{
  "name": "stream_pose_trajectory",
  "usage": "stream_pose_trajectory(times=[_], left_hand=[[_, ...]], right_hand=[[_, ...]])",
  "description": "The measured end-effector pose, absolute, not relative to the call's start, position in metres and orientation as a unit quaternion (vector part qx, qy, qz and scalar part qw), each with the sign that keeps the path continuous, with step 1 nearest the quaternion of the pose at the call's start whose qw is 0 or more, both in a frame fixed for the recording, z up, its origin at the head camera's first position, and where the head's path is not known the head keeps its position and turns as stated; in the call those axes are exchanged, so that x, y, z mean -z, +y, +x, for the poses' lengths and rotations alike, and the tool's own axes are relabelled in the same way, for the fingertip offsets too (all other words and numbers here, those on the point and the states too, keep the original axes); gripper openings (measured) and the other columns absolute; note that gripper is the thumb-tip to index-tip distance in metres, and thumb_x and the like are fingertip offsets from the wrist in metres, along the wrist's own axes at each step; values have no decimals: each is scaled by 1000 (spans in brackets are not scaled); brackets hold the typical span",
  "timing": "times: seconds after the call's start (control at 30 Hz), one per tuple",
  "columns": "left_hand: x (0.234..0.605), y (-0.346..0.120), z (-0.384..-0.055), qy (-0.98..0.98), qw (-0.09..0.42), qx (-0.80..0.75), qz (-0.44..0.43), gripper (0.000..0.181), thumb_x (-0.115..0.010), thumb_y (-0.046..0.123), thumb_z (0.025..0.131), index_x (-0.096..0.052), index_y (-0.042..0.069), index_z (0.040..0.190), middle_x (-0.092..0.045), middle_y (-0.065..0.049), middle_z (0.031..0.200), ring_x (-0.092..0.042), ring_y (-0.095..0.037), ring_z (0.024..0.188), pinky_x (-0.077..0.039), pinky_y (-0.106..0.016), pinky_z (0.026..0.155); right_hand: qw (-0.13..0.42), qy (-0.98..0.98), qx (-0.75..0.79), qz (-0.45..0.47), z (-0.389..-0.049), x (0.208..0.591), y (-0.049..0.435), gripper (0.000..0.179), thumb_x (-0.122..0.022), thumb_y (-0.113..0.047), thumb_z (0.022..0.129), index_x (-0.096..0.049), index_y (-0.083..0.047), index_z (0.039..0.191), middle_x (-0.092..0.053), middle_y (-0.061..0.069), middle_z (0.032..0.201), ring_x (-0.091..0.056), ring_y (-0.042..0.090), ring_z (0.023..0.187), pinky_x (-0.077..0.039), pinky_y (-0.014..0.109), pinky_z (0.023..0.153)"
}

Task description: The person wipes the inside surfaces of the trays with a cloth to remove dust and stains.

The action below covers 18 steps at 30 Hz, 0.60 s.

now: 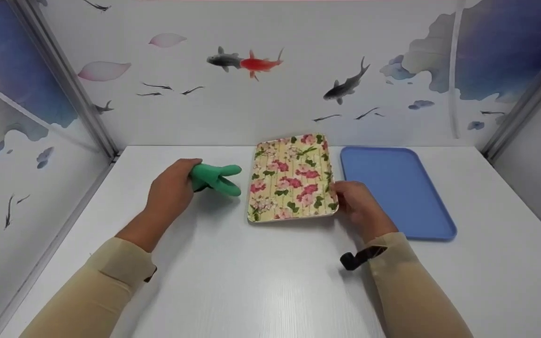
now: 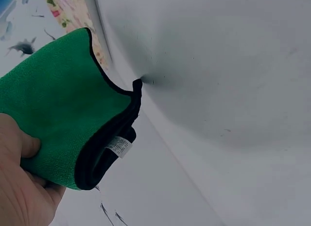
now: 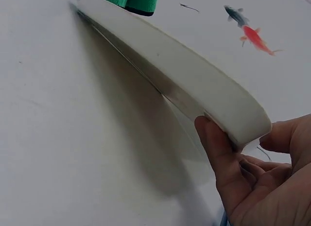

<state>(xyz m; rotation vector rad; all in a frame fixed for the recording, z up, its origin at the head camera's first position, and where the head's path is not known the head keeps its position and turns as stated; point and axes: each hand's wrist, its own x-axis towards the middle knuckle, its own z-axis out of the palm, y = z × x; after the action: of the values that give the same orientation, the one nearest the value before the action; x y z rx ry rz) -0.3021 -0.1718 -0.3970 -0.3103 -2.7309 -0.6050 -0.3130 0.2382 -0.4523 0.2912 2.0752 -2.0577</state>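
Note:
My left hand [image 1: 171, 188] grips a folded green cloth [image 1: 210, 177] above the table, left of the floral tray. In the left wrist view the cloth [image 2: 58, 99] has black edging and a small white label, and the thumb presses on its side. A cream tray with pink flowers and green leaves [image 1: 294, 176] is held at its right edge by my right hand [image 1: 359, 205]. The right wrist view shows the tray's pale side [image 3: 194, 80] tilted, its near end raised off the table. Thumb and fingers pinch that raised edge; some fingertips are hidden in the head view.
A blue tray [image 1: 399, 192] lies flat on the white table [image 1: 261, 281], right of the floral tray and partly behind my right hand. Walls painted with fish [image 1: 345, 87] and petals enclose the table at the back and sides.

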Motion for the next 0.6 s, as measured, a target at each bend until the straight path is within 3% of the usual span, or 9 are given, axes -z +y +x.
stream_pose_trajectory(times=[0.2,0.4,0.6], left_hand=[[395,-175,-314,-960,163,206,-92,39,-52,4,106,-58,7,144,-64,-15,142,-60,-36,134,-49,-57,111],[401,-178,-327,-964,167,190,-83,39,-56,5,105,-58,6,144,-64,-17,141,-61,-37,133,-49,-56,111],[402,-178,-335,-964,182,177,-83,41,-61,3,102,-59,5,143,-65,-18,139,-62,-39,130,-50,-55,110]], right_hand=[[90,779,615,82,-314,456,238,38,-52,-13,103,-53,-11,65,-46,-2,56,-38,13,50,-39,29,54],[71,850,516,72,-315,458,237,34,-52,-8,96,-47,-13,63,-39,-2,56,-33,14,52,-34,32,53],[56,886,458,54,-313,457,235,39,-50,-9,100,-37,-16,63,-34,-2,57,-28,14,53,-31,32,54]])
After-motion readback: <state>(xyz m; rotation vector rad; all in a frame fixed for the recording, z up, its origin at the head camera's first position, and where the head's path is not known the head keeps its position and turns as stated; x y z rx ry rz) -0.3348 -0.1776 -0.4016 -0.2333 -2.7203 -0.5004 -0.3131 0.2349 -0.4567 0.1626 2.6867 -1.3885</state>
